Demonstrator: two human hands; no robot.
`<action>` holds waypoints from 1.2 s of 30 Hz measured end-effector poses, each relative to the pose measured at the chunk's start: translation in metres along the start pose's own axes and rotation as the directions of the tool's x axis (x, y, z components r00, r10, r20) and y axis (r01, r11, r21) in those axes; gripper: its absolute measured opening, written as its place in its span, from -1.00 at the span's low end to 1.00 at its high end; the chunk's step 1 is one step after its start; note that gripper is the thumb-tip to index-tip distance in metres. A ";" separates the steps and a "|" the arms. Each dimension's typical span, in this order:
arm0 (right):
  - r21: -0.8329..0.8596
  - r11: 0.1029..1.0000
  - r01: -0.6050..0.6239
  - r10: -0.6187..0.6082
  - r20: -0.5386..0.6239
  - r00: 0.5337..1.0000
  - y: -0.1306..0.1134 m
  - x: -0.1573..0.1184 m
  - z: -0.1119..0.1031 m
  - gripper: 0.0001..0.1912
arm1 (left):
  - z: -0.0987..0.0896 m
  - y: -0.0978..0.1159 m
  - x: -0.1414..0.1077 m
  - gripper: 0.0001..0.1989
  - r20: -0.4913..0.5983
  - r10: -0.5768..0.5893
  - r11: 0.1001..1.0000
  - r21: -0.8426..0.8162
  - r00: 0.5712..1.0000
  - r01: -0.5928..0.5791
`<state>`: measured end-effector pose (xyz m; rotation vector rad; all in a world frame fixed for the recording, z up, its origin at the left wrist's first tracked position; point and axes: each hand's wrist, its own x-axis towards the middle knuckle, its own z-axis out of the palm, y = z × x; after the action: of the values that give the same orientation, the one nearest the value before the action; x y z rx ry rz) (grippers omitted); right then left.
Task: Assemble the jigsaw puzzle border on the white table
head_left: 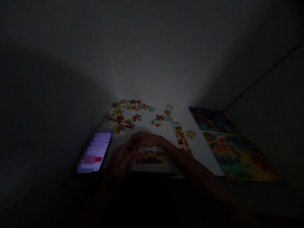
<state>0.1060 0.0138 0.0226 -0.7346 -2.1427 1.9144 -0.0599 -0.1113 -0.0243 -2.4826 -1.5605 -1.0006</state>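
A white board (163, 118) lies in a dim room, the only lit work surface in view. A multicoloured printed picture (228, 145) adjoins its 3 o'clock edge. A smartphone (95, 152) with a lit, obscured screen sits at its 8 o'clock corner.

Loose jigsaw pieces (125, 112) are scattered from 10 to 1 o'clock on the board. A joined strip of pieces (180, 139) lies at 3 o'clock from the hands, with a single piece (191, 134) just beside it. A partly assembled section (152, 157) lies directly below the right hand.

The left hand (120, 160) is curled and the right hand (147, 139) is arched, fingers converging on a small pink piece (138, 152). Whether either hand grips it cannot be determined.
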 end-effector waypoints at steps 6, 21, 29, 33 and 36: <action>-0.057 0.998 0.033 -0.036 -0.053 0.998 0.001 0.001 0.007 -0.87 | -0.004 0.002 0.002 -0.56 0.002 0.042 0.998 0.036 0.999 -0.042; -0.693 0.691 -0.206 -0.319 -0.548 0.773 0.021 -0.092 0.076 -0.79 | -0.006 -0.003 -0.007 -0.52 0.153 0.060 0.997 0.035 0.986 -0.066; -0.743 0.622 -0.246 -0.416 -0.581 0.699 0.027 -0.099 0.105 -0.75 | -0.010 0.002 -0.005 -0.62 0.106 0.063 0.998 -0.014 0.992 -0.062; -0.724 0.649 -0.231 -0.421 -0.596 0.684 0.032 -0.097 0.102 -0.77 | -0.011 0.004 -0.006 -0.65 0.091 0.043 0.998 -0.046 0.995 -0.039; -0.714 0.657 -0.242 -0.412 -0.609 0.678 0.033 -0.097 0.102 -0.77 | -0.011 0.005 -0.008 -0.66 0.073 0.028 0.999 -0.043 0.997 -0.025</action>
<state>0.1523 -0.1200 -0.0068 -1.2184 -2.2169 0.3410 -0.0641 -0.1241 -0.0185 -2.5894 -1.5369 -0.9591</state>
